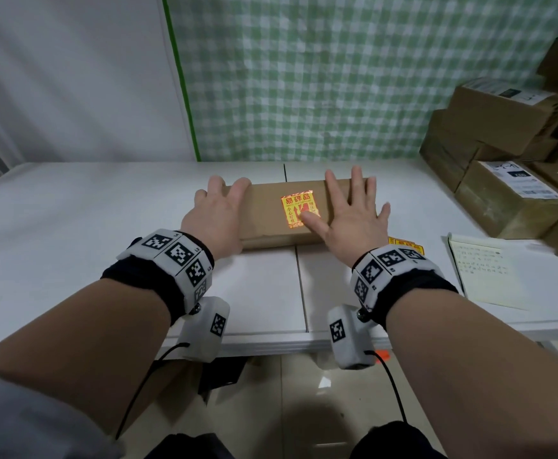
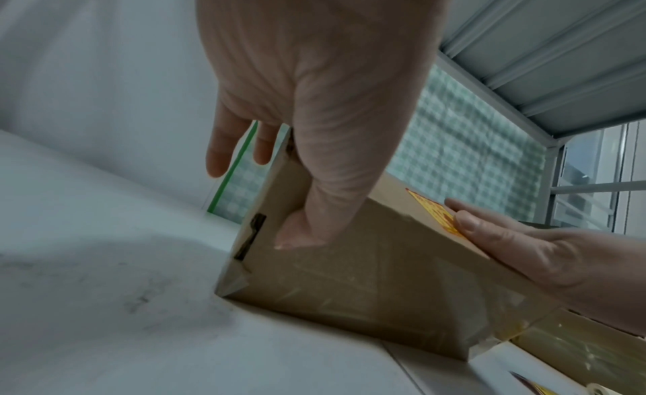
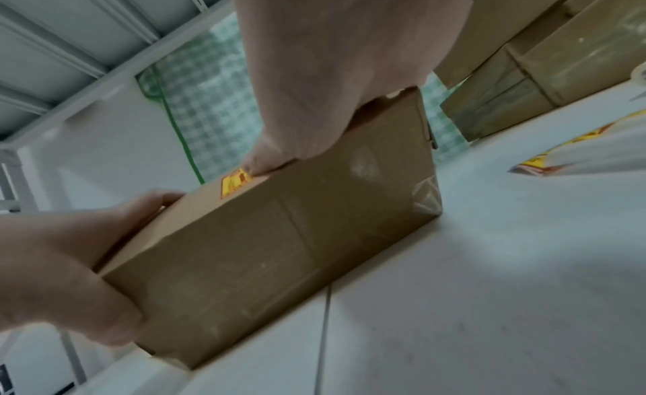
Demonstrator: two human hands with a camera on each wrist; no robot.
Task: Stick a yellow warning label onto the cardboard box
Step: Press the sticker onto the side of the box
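Note:
A flat brown cardboard box (image 1: 264, 226) lies in the middle of the white table (image 1: 72, 243). A yellow warning label (image 1: 296, 207) with red print sits on its top face. My left hand (image 1: 219, 210) grips the box's left end, with the thumb on the near side (image 2: 300, 229) and the fingers over the top. My right hand (image 1: 350, 207) lies flat and spread on the box's right half. Its thumb (image 3: 265, 158) presses on the label's lower right corner (image 3: 234, 184). In the left wrist view the label (image 2: 433, 210) shows at the box's (image 2: 349, 276) top edge.
A sheet of spare yellow labels (image 1: 407, 245) lies just right of the box, partly hidden by my right wrist. A written paper pad (image 1: 483, 270) lies further right. Several taped cardboard boxes (image 1: 503, 144) are stacked at the back right. A green checked cloth (image 1: 337, 77) hangs behind the table.

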